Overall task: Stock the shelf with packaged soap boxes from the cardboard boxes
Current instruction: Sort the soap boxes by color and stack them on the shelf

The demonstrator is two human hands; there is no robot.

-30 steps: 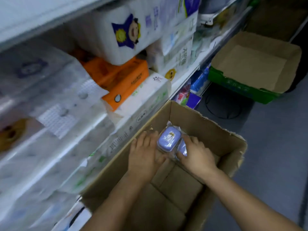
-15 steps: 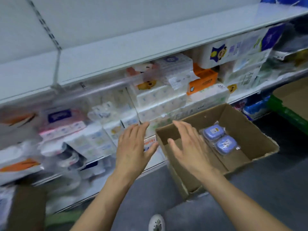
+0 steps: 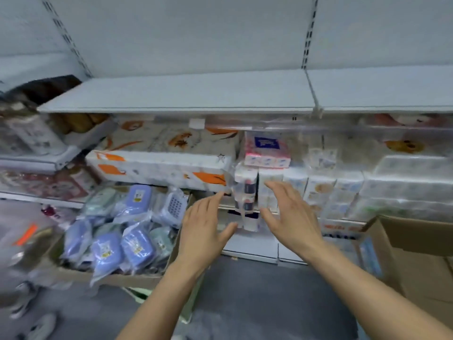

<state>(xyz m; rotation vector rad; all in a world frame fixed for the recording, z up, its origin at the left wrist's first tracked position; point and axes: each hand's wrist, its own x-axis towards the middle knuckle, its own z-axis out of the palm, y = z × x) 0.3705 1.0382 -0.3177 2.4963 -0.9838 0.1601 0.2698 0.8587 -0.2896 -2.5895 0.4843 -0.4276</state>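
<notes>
At the left, a low brown cardboard box (image 3: 110, 276) stands on the floor and is filled with small rounded soap boxes (image 3: 137, 246), lilac and pale green, each one sealed in a clear plastic bag. I judge that they are light and stiff, because the shell looks like hard plastic, but the loose bag around each one is probably slippery. So it seems better to take one across its short sides, with the fingers pressing through the film on the shell, and not only by the bag's edge.

The left hand (image 3: 204, 231) is in the air just right of this box, fingers straight and a little spread, thumb out; it holds nothing and touches nothing. The right hand (image 3: 291, 217) is beside it, also with relaxed straight fingers and empty, palm turned toward the left hand. Both are in front of white tissue packs (image 3: 318, 187) on the lower shelf. Above, the long pale grey metal shelf (image 3: 186, 94) has no goods on it. At the far right is another brown cardboard box (image 3: 416, 253); what is inside is not visible.
</notes>
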